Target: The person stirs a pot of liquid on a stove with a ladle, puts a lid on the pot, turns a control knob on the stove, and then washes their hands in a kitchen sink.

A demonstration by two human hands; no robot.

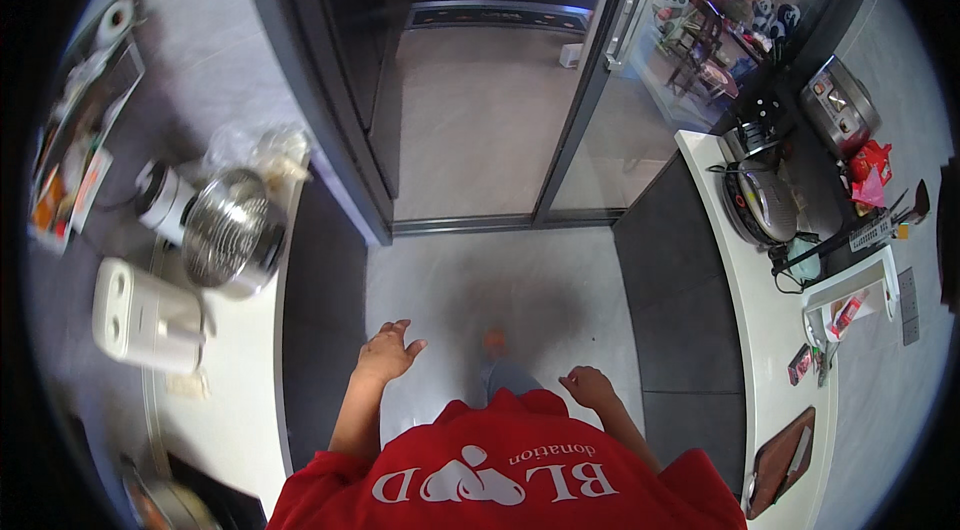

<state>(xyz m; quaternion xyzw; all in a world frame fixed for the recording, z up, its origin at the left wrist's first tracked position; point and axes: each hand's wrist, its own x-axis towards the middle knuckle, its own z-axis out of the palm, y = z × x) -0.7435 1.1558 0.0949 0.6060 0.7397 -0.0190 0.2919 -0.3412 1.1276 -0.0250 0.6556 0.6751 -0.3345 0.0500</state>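
Note:
My left hand [386, 351] hangs in the air over the grey floor [442, 290], its thumb spread from the fingers and nothing in it. Beside it is the dark front of the left cabinet [324, 320]. On the other side, my right hand [589, 386] hangs low near the dark right cabinet [682, 290]. Its fingers look loosely bent; the palm is hidden, and no object shows in it. Between the hands, one foot [494, 341] shows on the floor. Ahead stands a sliding glass door [600, 117] with a doorway beside it.
The left counter [240, 395] bears a cream appliance [146, 316], a shiny steel pot-like vessel [229, 230] and plastic bags [259, 151]. Along the right counter [787, 402] are an electric griddle [761, 204], a white tray [889, 282] and a knife [796, 451] on a brown cutting board [772, 470]. A floor track [480, 225] crosses the doorway.

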